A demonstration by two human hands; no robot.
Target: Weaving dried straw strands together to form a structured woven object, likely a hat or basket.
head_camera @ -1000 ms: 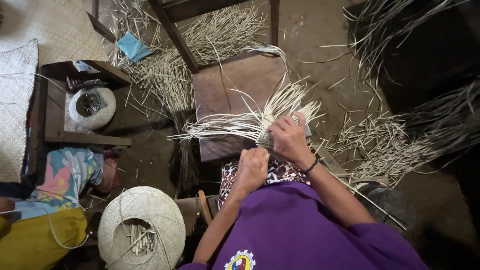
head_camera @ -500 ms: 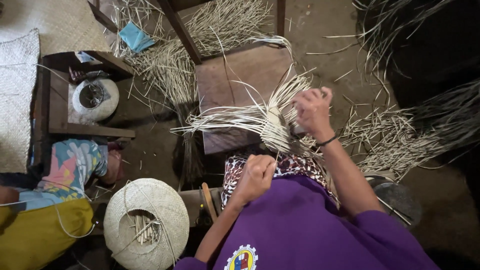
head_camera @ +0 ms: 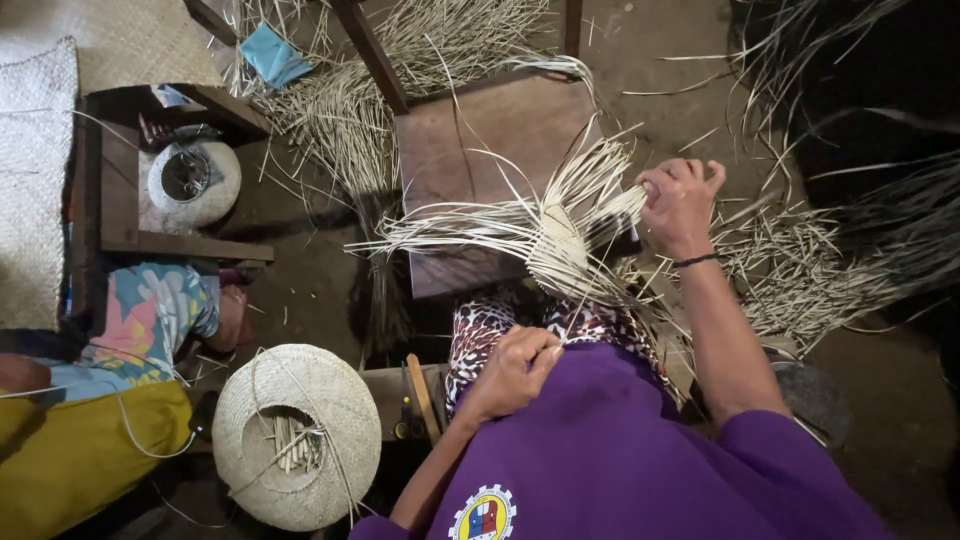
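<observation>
Right hand (head_camera: 680, 205) raised, left hand (head_camera: 515, 368) fisted.

- Bare top of the wooden stool (head_camera: 470, 140) open beyond the fanned straw weaving (head_camera: 545, 235).
- Loose strands (head_camera: 800, 270) heaped right of the right hand (head_camera: 680, 205), crowding that side.
- Left hand (head_camera: 515, 365) hemmed close by lap and weaving.
- Woven hat (head_camera: 295, 435) and another person's patterned sleeve (head_camera: 150, 320) blocking the left.
- Dark chair legs (head_camera: 370, 55) and a straw pile (head_camera: 340, 120) barring the far edge.

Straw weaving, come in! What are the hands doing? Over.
Right hand pinching pale straw strips. Left hand closed at the lap, pulling a thin strand. Woven start over wooden board. Nothing blocking.
</observation>
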